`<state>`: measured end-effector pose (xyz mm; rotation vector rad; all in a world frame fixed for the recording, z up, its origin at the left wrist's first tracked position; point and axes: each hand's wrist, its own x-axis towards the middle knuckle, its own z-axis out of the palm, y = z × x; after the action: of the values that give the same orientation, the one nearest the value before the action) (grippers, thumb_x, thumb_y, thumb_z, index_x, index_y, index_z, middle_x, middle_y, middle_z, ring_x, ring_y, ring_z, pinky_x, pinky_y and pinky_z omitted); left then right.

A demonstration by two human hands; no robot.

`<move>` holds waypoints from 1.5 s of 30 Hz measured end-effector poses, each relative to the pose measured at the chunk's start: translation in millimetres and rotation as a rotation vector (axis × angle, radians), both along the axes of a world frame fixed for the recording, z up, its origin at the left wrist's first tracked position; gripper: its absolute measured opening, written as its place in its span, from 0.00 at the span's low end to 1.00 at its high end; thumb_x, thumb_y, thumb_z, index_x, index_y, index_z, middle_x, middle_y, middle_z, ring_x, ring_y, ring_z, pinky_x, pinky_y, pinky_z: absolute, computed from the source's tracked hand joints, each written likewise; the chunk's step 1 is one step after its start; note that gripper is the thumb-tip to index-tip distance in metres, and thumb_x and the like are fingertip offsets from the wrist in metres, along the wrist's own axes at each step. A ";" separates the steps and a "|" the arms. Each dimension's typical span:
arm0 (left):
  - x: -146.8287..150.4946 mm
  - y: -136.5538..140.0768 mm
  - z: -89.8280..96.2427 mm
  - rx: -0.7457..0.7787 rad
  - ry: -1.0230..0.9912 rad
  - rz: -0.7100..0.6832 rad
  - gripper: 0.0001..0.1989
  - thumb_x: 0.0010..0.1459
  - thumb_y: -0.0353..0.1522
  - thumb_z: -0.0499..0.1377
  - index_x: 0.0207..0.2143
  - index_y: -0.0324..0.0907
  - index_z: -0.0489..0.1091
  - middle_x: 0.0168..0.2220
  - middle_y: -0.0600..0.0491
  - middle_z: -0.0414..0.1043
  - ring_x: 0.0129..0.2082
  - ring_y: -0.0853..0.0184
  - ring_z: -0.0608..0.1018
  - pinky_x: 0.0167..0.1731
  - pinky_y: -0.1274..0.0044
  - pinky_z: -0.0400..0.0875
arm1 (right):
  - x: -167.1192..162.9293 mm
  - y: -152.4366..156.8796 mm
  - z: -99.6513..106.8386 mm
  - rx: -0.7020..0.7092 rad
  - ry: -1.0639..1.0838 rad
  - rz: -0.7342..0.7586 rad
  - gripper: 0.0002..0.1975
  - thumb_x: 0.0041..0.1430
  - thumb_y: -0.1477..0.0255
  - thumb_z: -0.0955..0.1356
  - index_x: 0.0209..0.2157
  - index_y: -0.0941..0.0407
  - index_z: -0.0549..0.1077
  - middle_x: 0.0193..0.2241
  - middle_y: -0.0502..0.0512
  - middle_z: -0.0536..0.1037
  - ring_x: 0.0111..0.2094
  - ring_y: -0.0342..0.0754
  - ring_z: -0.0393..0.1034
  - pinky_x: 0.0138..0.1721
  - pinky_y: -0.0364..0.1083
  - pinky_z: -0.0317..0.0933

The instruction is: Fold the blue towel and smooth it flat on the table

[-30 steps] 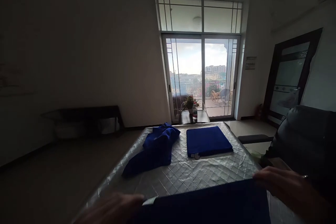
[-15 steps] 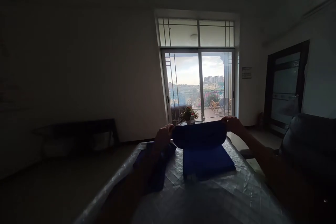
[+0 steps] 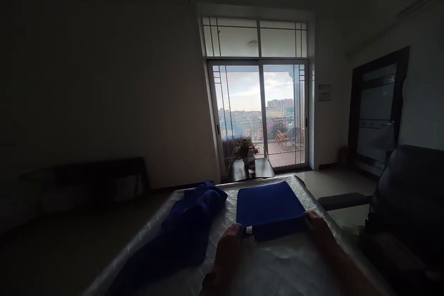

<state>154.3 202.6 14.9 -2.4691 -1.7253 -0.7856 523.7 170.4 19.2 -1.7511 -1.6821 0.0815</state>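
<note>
A folded dark blue cloth (image 3: 268,203) lies flat on a silver quilted cover (image 3: 277,263) in front of me. My left hand (image 3: 227,247) is at its near left corner, fingers closed on the edge. The near right corner is pinched by my right hand (image 3: 317,226). Between the hands, the near edge hangs as a narrow fold, with a small white tag (image 3: 249,230) beside my left fingers. To the left lies a second blue cloth (image 3: 194,217), crumpled and loosely spread. Dim light hides the fingertips in part.
Beyond the cover's far edge, a small dark table (image 3: 236,171) bears a potted plant (image 3: 245,148) and a bottle (image 3: 251,162). A dark armchair (image 3: 405,194) stands at the right. A low dark bench (image 3: 97,171) is along the left wall, and a glass sliding door (image 3: 239,97) is behind.
Both hands have come down and nearer from the far end. The raised blue flap they held now lies flat on the cloth, and they are at its near corners.
</note>
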 end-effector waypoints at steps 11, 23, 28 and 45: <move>-5.5 4.3 -10.8 0.212 0.045 -0.171 0.06 0.63 0.27 0.58 0.37 0.47 0.73 0.43 0.50 0.80 0.50 0.58 0.77 0.54 0.66 0.67 | 9.5 -6.8 -11.4 0.000 -0.077 0.016 0.14 0.66 0.70 0.58 0.43 0.51 0.75 0.49 0.55 0.80 0.50 0.50 0.75 0.49 0.47 0.65; 11.6 1.6 -6.5 0.110 0.100 -0.210 0.22 0.66 0.32 0.52 0.62 0.45 0.68 0.67 0.46 0.68 0.67 0.56 0.68 0.66 0.62 0.63 | -26.8 3.5 -10.0 0.073 -0.382 0.013 0.24 0.60 0.74 0.63 0.57 0.53 0.74 0.64 0.60 0.72 0.67 0.58 0.60 0.68 0.58 0.51; 12.0 7.6 -21.5 -0.024 0.153 -0.378 0.27 0.68 0.35 0.52 0.68 0.46 0.61 0.71 0.47 0.60 0.71 0.58 0.62 0.69 0.61 0.61 | -52.5 4.4 -28.8 -0.098 -0.360 0.150 0.29 0.68 0.63 0.59 0.69 0.44 0.62 0.71 0.50 0.61 0.73 0.57 0.49 0.71 0.62 0.46; -145.7 31.9 50.1 0.033 -0.063 0.323 0.21 0.69 0.34 0.51 0.60 0.38 0.70 0.60 0.37 0.72 0.59 0.47 0.73 0.60 0.60 0.64 | -50.7 7.2 -35.2 -0.156 -0.399 0.129 0.29 0.70 0.55 0.56 0.69 0.42 0.61 0.72 0.48 0.59 0.73 0.54 0.48 0.71 0.62 0.46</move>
<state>8.6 234.5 64.9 -2.0861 -2.0407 -0.8542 473.0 177.6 -16.0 -1.8610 -2.1244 -0.0879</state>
